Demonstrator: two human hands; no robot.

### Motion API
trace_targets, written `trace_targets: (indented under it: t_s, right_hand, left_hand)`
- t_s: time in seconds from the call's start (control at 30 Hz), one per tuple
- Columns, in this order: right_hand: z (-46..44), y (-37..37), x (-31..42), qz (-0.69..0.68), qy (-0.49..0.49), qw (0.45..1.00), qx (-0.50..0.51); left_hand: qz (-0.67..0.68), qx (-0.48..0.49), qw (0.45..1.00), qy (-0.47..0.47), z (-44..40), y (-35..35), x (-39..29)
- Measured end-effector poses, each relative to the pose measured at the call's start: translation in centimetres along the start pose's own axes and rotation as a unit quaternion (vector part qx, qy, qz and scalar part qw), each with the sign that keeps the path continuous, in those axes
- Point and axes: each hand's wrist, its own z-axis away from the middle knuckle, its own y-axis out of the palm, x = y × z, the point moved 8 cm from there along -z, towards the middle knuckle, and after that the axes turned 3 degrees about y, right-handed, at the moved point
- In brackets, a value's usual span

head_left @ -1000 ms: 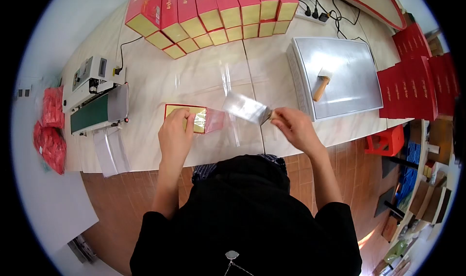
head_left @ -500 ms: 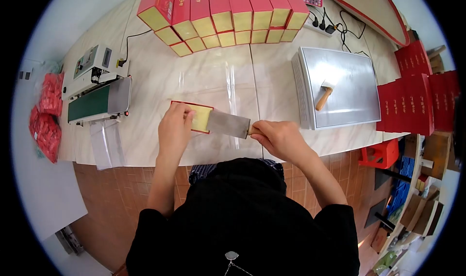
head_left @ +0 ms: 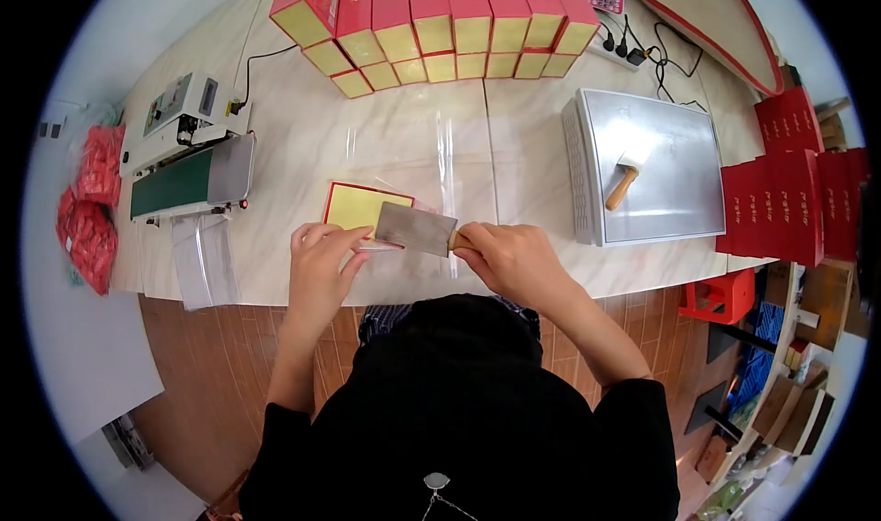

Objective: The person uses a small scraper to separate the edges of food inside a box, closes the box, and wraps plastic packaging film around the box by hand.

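Note:
My right hand (head_left: 514, 260) grips the short wooden handle of a wide-bladed scraper (head_left: 418, 229). Its flat metal blade points left and lies across the near right corner of a box with a yellow face and red edges (head_left: 358, 205). At the near left edge of that box is my left hand (head_left: 319, 262), its index finger by the edge and the thumb apart below. A thin pale strip shows beside those fingertips, too small to make out. Clear plastic film (head_left: 445, 163) lies on the table behind and right of the box.
Red and yellow boxes (head_left: 431, 26) are stacked at the back. A machine with a green belt (head_left: 174, 191) stands left, near clear plastic bags (head_left: 204, 260). On the right, a second scraper (head_left: 622, 186) rests on a metal-topped unit (head_left: 674, 200), with more red boxes (head_left: 775, 205) beyond.
My left hand has slid from the box's top to its near edge, uncovering the yellow face. The scraper blade has moved left onto the box corner, with my right hand following.

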Motion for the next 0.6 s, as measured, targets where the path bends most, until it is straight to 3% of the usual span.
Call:
trace_targets:
  t_s: [0.3,0.37,0.6]
  right_hand:
    - [-0.6,0.3,0.8,-0.019,-0.002,1.000,-0.006]
    - [-0.4,0.8,0.7,-0.017,-0.001,1.000,-0.007]
    - [-0.8,1.2,1.1,-0.017,-0.013,1.000,-0.023]
  left_hand:
    - [-0.005,-0.049,0.998,0.039,-1.0,-1.2,-0.1]
    - [-0.020,-0.017,0.996,0.091,-1.4,-1.1,-1.4]
    - [-0.053,0.018,0.992,0.117,-1.9,0.7,-0.6]
